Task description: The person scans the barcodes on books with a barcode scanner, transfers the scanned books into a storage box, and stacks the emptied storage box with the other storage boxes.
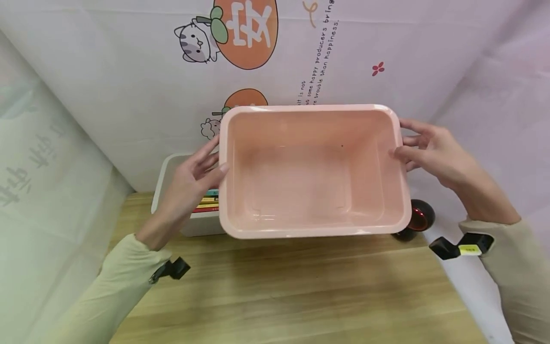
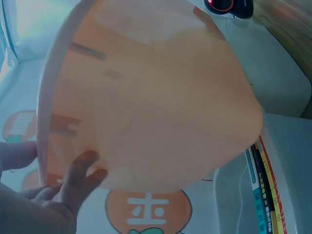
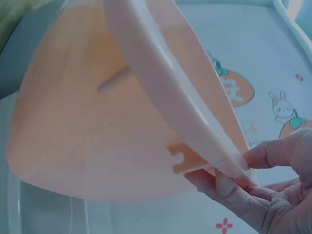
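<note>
A pink plastic storage bin (image 1: 296, 181) is held up above the table, its opening tilted toward the head camera and nothing visible inside. My left hand (image 1: 186, 186) grips its left rim, thumb over the edge; in the left wrist view, fingers (image 2: 80, 170) lie against the outer wall. On the opposite side, my right hand (image 1: 440, 153) pinches the right rim, and the right wrist view has the thumb and fingers on either side of that rim (image 3: 180, 92). Behind my left hand stands a white bin (image 1: 161, 184) with several books (image 1: 207, 204) in it, partly hidden by the pink one.
The wooden table (image 1: 301, 291) extends below the raised bin. At its right edge sits a dark rounded object with a red ring (image 1: 423, 215), partly covered by the bin. Printed cloth (image 1: 129, 95) hangs behind and at both sides.
</note>
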Demonstrator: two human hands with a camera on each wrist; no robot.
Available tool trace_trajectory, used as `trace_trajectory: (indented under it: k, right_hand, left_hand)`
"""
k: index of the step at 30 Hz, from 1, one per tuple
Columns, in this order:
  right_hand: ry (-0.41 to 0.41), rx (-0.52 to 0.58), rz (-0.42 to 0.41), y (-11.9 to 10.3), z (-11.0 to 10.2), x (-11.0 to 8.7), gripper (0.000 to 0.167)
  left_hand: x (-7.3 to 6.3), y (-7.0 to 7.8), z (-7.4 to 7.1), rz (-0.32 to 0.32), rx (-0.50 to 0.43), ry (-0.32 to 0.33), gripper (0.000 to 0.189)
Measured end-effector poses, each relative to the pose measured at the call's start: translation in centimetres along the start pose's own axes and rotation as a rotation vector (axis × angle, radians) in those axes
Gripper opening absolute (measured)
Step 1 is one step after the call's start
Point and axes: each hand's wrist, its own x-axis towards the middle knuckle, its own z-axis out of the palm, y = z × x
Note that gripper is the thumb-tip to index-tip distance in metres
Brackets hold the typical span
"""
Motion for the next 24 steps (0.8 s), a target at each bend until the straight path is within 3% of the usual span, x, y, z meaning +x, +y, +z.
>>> trace_trajectory:
  k: [9, 17, 24]
  right_hand:
    - [0.070, -0.062, 0.017, 2.1, -1.0, 1.6, 0.076]
    - [0.127, -0.061, 0.005, 3.9, -2.7, 2.7, 0.073]
    - [0.184, -0.066, 0.005, 5.5, -3.7, 3.1, 0.069]
  left_hand:
    - [3.7, -2.5, 1.9, 0.083, -0.158, -0.109, 0.074]
    - [6.4, -2.6, 3.3, 0.074, -0.117, -0.168, 0.074]
    - [8.0, -2.4, 4.9, 0.082, -0.157, -0.219, 0.076]
